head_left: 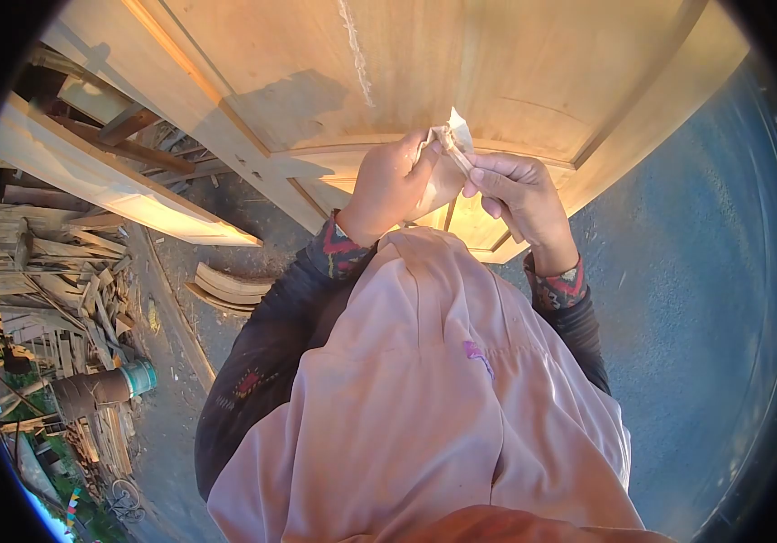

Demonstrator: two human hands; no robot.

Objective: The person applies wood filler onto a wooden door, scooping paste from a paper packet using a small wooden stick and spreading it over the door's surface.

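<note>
Both hands are raised in front of a wooden panelled door (461, 54). Between them is a crumpled, pale sheet (447, 176) that looks like sandpaper or cloth. My left hand (386, 181) is closed on its left side, thumb toward the top. My right hand (519, 195) pinches the sheet's right edge between thumb and fingers. One pointed corner sticks up above the fingers. A rough whitish streak runs down the door's upper panel, above the hands.
Another long wooden board or door edge (135, 195) slants in at the left. Curved wood pieces (228, 288) lie on the grey ground (678, 271). Scrap wood (67, 271) is heaped at the far left, near a brown cylinder with a teal end (139, 377).
</note>
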